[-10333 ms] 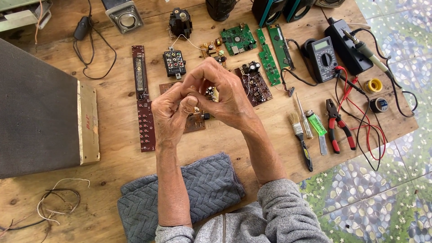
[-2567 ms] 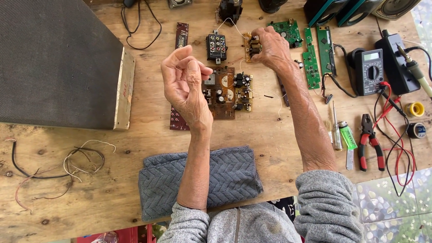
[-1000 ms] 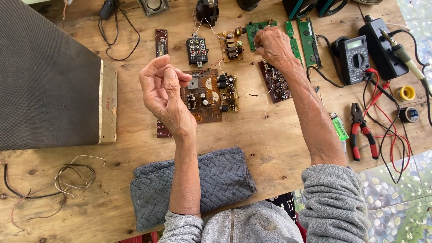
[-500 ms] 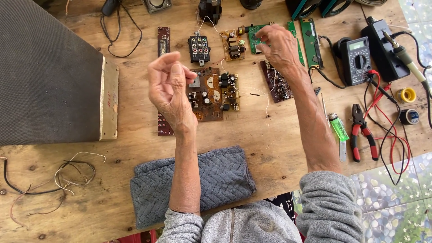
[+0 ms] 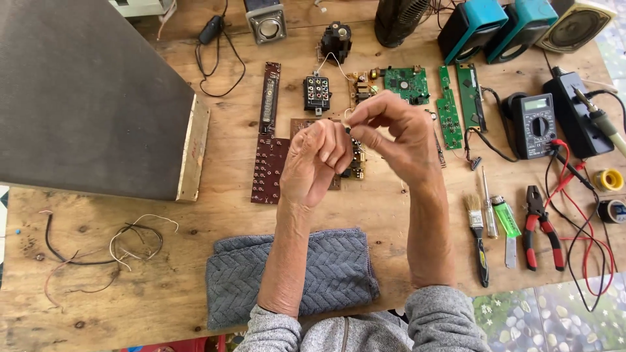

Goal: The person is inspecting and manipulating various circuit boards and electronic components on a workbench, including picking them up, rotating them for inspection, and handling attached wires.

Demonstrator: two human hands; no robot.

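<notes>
Both hands are raised together above the middle of the wooden desk. The left hand and right hand meet at the fingertips, each grip pinched together on a tiny dark part held between them; what the part is cannot be told. Directly beneath, largely hidden by the hands, lies a brown circuit board. A long dark board sits just left of it, green boards to the right. Further right are a multimeter, pliers, a brush and a green lighter. A grey towel lies near the person, loose wires at near left.
</notes>
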